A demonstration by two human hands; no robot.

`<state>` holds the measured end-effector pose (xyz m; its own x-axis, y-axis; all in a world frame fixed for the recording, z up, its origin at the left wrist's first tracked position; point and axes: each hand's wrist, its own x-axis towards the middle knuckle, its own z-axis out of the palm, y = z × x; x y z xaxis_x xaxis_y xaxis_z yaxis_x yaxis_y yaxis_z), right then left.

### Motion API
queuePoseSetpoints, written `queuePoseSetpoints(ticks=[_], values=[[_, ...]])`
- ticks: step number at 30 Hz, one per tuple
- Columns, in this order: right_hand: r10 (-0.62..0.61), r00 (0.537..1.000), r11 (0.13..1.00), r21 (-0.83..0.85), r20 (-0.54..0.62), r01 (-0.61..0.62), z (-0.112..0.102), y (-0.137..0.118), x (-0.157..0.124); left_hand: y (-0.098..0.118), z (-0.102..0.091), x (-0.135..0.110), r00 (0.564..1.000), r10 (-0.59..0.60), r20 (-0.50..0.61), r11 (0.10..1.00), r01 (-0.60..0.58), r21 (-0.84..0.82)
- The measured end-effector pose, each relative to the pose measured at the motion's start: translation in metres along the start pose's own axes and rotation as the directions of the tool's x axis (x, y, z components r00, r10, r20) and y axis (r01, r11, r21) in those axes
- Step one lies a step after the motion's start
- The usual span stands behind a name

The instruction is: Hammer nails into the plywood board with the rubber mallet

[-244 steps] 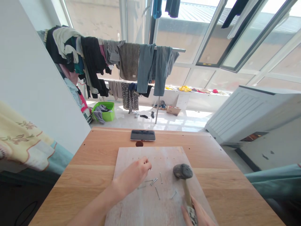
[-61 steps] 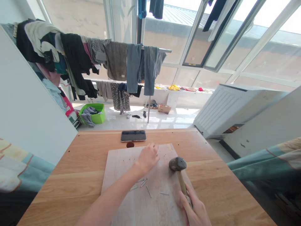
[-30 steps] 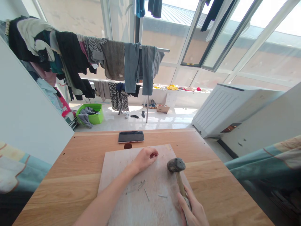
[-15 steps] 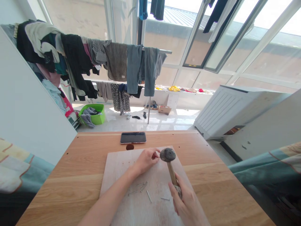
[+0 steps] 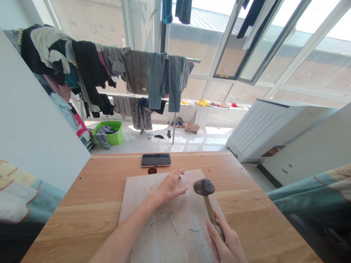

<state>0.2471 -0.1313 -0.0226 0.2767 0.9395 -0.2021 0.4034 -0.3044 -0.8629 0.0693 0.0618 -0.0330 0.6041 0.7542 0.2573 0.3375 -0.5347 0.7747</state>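
My right hand (image 5: 227, 237) is wrapped round the wooden handle of a hammer (image 5: 204, 187), whose dark head is raised over the right side of a pale wooden board (image 5: 134, 193). My left hand (image 5: 170, 187) is open above the far part of the board, thumb and fingers spread apart. Between and just beyond its fingers a small nail (image 5: 185, 183) seems to stand in the board, though it is tiny and partly blurred. Several loose nails (image 5: 174, 227) lie on the board nearer to me, and one more nail (image 5: 193, 230) lies close to my right hand.
The board rests on a wooden table (image 5: 246, 197). Beyond it lie a phone (image 5: 156, 159) and a round hole in the tabletop. Past the table stand a clothes rack with laundry (image 5: 137, 71), a green basin (image 5: 116, 136) and a white cabinet (image 5: 255, 128).
My left hand's fingers have opened from a pinch and come away from the nail. The hammer has moved right and a little toward me, still in my right hand.
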Motion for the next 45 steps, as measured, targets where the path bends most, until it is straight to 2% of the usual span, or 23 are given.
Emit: queuePoseSetpoints(ticks=[2,4,6,7,10,13,15,17,19,20,21,23,24,25,27,29,35,41,45], values=[[0.012,0.999,1.000,-0.017,-0.040,-0.012,-0.007,0.013,-0.006,0.018,-0.006,-0.011,0.996,0.083,0.012,0.985,-0.084,0.150],[0.037,0.995,0.998,-0.039,-0.090,-0.041,-0.010,0.025,-0.010,0.041,-0.005,-0.028,0.966,0.225,0.128,0.911,-0.255,0.323],[0.036,0.989,0.997,-0.062,-0.142,-0.045,-0.009,0.034,-0.010,0.063,0.004,-0.050,0.850,0.400,0.343,0.747,-0.519,0.415],[0.023,0.987,0.997,-0.074,-0.159,-0.035,-0.009,0.037,-0.009,0.071,0.012,-0.062,0.805,0.434,0.405,0.664,-0.589,0.460],[-0.016,0.982,0.995,-0.099,-0.187,-0.002,-0.009,0.041,-0.005,0.082,0.039,-0.086,0.772,0.459,0.440,0.500,-0.633,0.591],[-0.045,0.984,0.993,-0.119,-0.172,0.024,-0.011,0.041,-0.002,0.084,0.057,-0.092,0.772,0.485,0.412,0.465,-0.626,0.625],[-0.053,0.987,0.991,-0.127,-0.152,0.034,-0.011,0.040,-0.003,0.086,0.058,-0.089,0.775,0.483,0.408,0.486,-0.625,0.611],[-0.043,0.989,0.992,-0.120,-0.138,0.026,-0.010,0.038,-0.004,0.087,0.050,-0.083,0.782,0.462,0.418,0.535,-0.622,0.572],[-0.017,0.991,0.995,-0.100,-0.132,0.004,-0.008,0.036,-0.006,0.085,0.037,-0.074,0.804,0.419,0.423,0.622,-0.593,0.511],[-0.004,0.991,0.996,-0.092,-0.132,-0.008,-0.008,0.035,-0.006,0.081,0.029,-0.069,0.829,0.386,0.404,0.688,-0.551,0.473],[0.008,0.992,0.996,-0.086,-0.129,-0.019,-0.007,0.034,-0.007,0.075,0.021,-0.062,0.866,0.343,0.363,0.765,-0.482,0.427],[0.028,0.992,0.996,-0.076,-0.124,-0.038,-0.007,0.033,-0.007,0.058,0.006,-0.046,0.959,0.204,0.195,0.926,-0.254,0.279],[0.035,0.991,0.997,-0.069,-0.127,-0.044,-0.006,0.033,-0.007,0.048,0.000,-0.038,0.989,0.114,0.091,0.978,-0.128,0.162],[0.040,0.990,0.997,-0.059,-0.137,-0.049,-0.005,0.033,-0.007,0.038,-0.005,-0.030,0.999,0.034,0.012,0.999,-0.034,0.043],[0.056,0.985,0.997,-0.043,-0.165,-0.064,-0.003,0.035,-0.007,0.020,-0.013,-0.018,0.993,-0.086,-0.084,0.989,0.075,-0.124],[0.083,0.981,0.994,-0.050,-0.174,-0.093,0.000,0.039,-0.007,0.007,-0.015,-0.012,0.986,-0.133,-0.104,0.976,0.112,-0.186],[0.190,0.964,0.981,-0.010,-0.184,-0.196,0.005,0.049,-0.007,-0.004,-0.008,-0.017,0.986,-0.163,-0.032,0.973,0.155,-0.170],[0.219,0.952,0.976,0.060,-0.214,-0.211,0.008,0.044,-0.007,-0.007,-0.007,-0.020,0.992,-0.111,-0.057,0.987,0.104,-0.119],[0.233,0.955,0.972,0.079,-0.183,-0.221,0.007,0.039,-0.008,-0.007,-0.007,-0.021,0.992,-0.109,-0.063,0.990,0.102,-0.095]])
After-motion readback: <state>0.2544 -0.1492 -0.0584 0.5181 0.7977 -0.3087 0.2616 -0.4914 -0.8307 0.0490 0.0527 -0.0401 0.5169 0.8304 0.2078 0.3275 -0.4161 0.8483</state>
